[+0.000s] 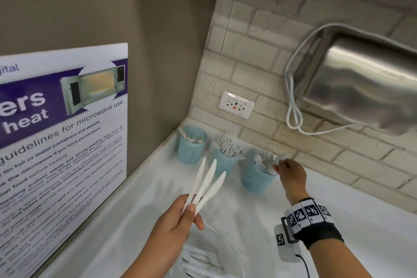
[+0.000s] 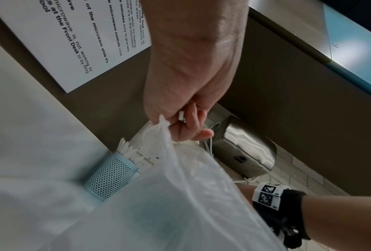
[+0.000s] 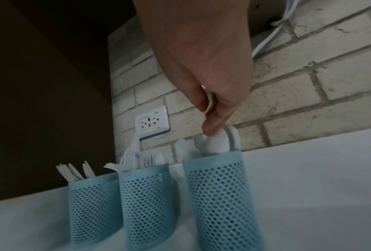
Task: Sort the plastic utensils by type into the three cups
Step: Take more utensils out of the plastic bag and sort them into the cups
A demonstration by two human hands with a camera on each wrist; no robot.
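Three blue mesh cups stand in a row in the counter's back corner. The left cup (image 1: pixel 191 148) holds knives, the middle cup (image 1: pixel 224 163) holds forks, and the right cup (image 1: pixel 256 179) holds spoons. My left hand (image 1: pixel 194 214) grips three white plastic knives (image 1: pixel 208 181) by their handles, in front of the cups, blades fanned up and away. My right hand (image 1: pixel 278 166) pinches a white spoon (image 1: pixel 279 158) at the rim of the right cup. In the right wrist view its fingertips (image 3: pixel 210 129) touch the spoon bowls (image 3: pixel 220 141) that stick out of that cup (image 3: pixel 218 195).
A clear plastic bag (image 1: pixel 198 262) with more white utensils lies on the white counter (image 1: pixel 248 221) below my left hand. A microwave poster (image 1: pixel 63 142) hangs on the left wall. On the brick wall are an outlet (image 1: pixel 236 104) and a steel dispenser (image 1: pixel 361 83) with a white cable.
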